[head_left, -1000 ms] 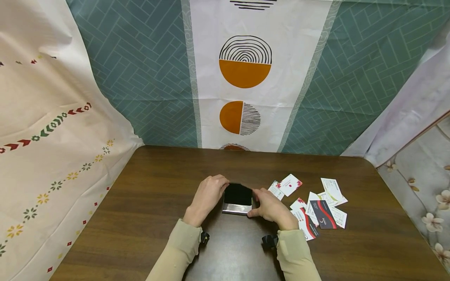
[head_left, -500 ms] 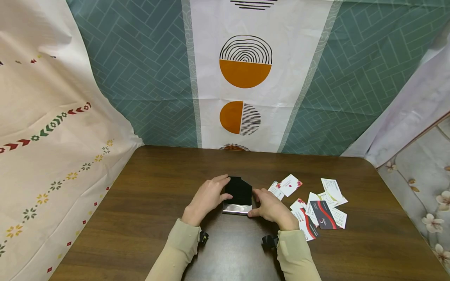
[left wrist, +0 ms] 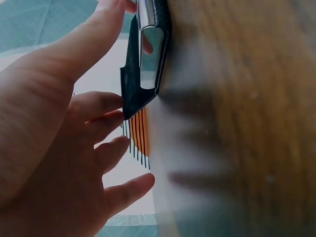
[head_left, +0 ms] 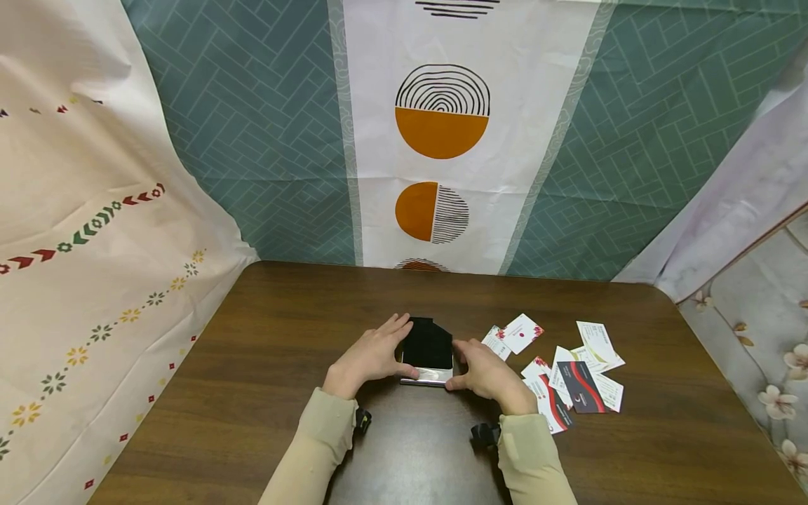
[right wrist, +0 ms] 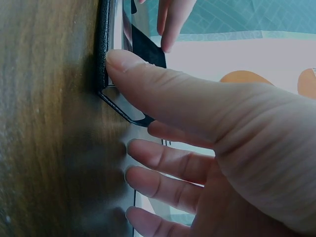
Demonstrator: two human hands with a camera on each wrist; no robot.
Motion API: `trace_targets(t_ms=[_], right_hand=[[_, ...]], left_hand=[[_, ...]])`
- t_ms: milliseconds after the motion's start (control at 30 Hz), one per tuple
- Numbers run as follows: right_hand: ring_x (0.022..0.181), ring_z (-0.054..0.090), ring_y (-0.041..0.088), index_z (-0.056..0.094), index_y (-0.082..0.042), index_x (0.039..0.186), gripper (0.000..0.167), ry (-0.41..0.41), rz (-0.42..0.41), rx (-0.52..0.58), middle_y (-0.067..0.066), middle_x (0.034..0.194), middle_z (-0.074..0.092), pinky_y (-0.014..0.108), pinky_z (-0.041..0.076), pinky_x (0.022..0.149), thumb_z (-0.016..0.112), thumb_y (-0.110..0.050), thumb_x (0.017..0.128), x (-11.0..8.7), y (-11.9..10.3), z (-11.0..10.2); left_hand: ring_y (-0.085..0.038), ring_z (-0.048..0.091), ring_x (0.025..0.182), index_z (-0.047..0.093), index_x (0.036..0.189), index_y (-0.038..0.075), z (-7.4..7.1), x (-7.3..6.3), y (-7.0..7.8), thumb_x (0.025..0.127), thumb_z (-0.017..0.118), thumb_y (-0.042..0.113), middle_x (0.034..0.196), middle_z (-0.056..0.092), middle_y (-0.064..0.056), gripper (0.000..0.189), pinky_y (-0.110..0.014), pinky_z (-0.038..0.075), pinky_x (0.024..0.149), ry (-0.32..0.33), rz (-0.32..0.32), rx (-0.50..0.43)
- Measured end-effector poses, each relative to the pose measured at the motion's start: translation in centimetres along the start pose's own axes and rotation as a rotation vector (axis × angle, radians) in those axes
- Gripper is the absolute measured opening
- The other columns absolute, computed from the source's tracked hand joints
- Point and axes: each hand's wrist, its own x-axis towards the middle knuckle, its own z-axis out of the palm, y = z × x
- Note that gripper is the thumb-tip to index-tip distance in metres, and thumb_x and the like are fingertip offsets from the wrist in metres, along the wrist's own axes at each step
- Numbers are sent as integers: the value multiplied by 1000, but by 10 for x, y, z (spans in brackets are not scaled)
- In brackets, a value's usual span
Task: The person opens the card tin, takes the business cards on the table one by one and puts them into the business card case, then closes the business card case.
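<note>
A black card case (head_left: 428, 344) with a shiny metal front strip lies at mid-table in the head view. Its black flap (left wrist: 132, 84) stands away from the metal frame in the left wrist view. My left hand (head_left: 367, 358) holds the case's left side, thumb at the metal strip and fingertips at the flap's far edge. At the opposite side, my right hand (head_left: 489, 375) grips the right front corner between thumb (right wrist: 123, 61) and index finger. The other right fingers are bent beside the case. What the case contains is hidden.
Several business cards (head_left: 582, 385) lie loosely overlapped to the right of my right hand. Two more cards, one a white card with red flowers (head_left: 520, 333), lie farther back. The brown wooden table (head_left: 208, 393) ends at patterned cloth hangings (head_left: 297, 175) behind and at the sides.
The case's black flap has tipped farther back, showing more black at the far end. My left thumb has slid down from the flap to the metal strip. The right hand stays put.
</note>
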Motion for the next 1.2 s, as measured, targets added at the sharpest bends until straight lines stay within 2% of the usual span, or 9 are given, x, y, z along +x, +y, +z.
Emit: trace_targets(t_ms=[400,833,1200], right_hand=[[89,53,20,55,0,134,78,-9,-3,5,3,94,56,40,47,83,89,-28,71,-2,2,3],[86,53,19,57,-3,132,71,0,-31,6,2,91,55,40,47,81,87,-27,73,-1,3,-3],[86,59,22,54,0,135,66,28,-20,46,7,94,63,43,50,81,83,-20,78,-5,19,-25]], left_hand=[[-25,10,149,31,154,9,0,3,-1,72,77,63,162,16,-5,108,-56,23,113,-93,-51,-31],[-25,11,148,33,153,8,-2,8,0,71,78,62,162,18,-5,108,-54,21,114,-120,-67,-9],[-25,14,148,34,153,9,0,11,0,70,78,62,161,21,-5,108,-51,19,115,-121,-60,-4]])
